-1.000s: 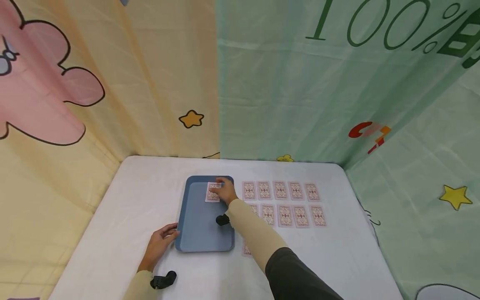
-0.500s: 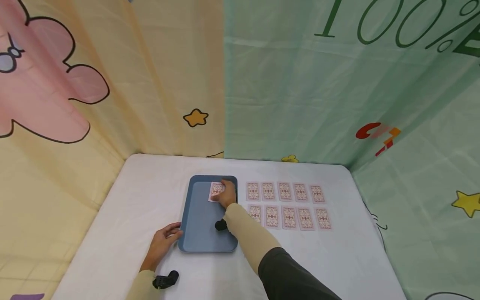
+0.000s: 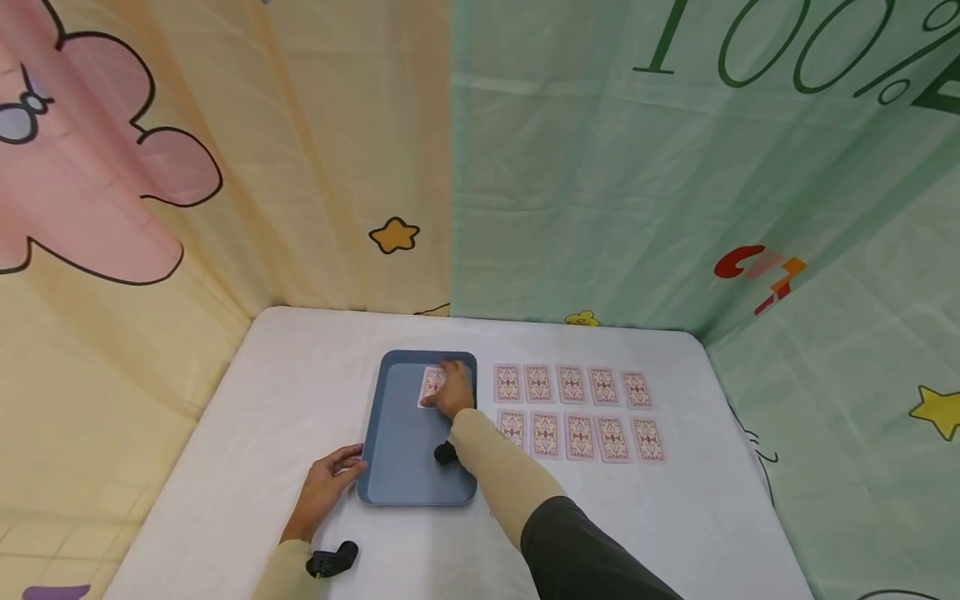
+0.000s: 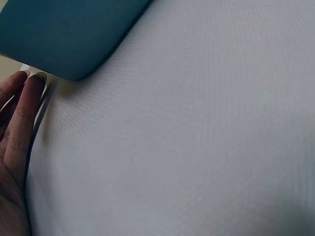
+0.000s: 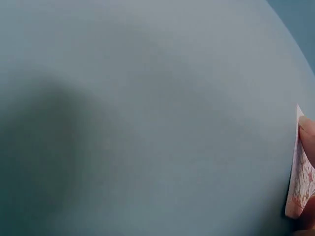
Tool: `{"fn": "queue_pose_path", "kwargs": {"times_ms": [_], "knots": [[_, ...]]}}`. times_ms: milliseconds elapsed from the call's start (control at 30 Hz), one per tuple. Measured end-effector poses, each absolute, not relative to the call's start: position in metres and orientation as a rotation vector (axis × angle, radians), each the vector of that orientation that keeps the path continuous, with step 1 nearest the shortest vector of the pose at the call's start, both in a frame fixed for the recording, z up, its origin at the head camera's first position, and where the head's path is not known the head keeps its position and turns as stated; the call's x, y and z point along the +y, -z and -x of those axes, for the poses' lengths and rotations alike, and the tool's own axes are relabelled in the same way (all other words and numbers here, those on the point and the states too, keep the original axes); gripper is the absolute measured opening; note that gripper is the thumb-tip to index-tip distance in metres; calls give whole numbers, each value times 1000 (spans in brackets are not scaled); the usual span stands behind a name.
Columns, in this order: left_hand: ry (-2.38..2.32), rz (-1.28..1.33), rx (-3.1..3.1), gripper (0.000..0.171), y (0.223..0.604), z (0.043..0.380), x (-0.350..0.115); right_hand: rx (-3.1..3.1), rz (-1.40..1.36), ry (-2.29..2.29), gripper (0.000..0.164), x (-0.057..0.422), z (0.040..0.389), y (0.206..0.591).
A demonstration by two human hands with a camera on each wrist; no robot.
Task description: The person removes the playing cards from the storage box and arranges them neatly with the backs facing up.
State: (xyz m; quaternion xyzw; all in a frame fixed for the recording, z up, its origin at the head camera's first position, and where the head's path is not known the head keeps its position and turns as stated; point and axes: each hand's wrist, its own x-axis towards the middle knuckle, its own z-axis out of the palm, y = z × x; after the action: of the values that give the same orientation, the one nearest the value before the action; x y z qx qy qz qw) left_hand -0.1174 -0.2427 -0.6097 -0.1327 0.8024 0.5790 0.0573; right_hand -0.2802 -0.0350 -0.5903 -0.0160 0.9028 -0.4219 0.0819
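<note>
A playing card (image 3: 432, 382) with a red patterned back lies in the far part of the blue-grey tray (image 3: 405, 458). My right hand (image 3: 456, 392) pinches it along its right side, thumb at the near corner and fingers at the far one. In the right wrist view only the fingers (image 5: 308, 137) and a strip of the card (image 5: 299, 182) show, at the right edge. My left hand (image 3: 324, 492) is beside the tray's left rim near the front corner. The left wrist view has its fairly straight fingers (image 4: 22, 123) touching close under the tray's edge (image 4: 74, 64).
Right of the tray, face-down cards (image 3: 572, 385) lie in two rows on the white table (image 3: 660, 525); my right sleeve (image 3: 510, 458) covers part of the nearer row. Printed curtains (image 3: 570, 183) enclose the table at the back and sides.
My right hand has shifted slightly down and onto the right side of the card in the tray. The left hand stays at the tray's rim. The head view has shifted a little.
</note>
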Motion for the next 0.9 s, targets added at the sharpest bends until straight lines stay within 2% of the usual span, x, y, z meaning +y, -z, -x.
{"fn": "queue_pose_path", "kwargs": {"times_ms": [167,467,900], "knots": [[-1733,402,2436,45,609,117,-243,2683,38,1212,80,-33,280,589],[-1734,399,2429,46,608,117,-242,2603,84,1230,49,-30,276,585],[-1699,410,2449,46,607,117,-242,2581,231,1376,23,-27,270,585]]}}
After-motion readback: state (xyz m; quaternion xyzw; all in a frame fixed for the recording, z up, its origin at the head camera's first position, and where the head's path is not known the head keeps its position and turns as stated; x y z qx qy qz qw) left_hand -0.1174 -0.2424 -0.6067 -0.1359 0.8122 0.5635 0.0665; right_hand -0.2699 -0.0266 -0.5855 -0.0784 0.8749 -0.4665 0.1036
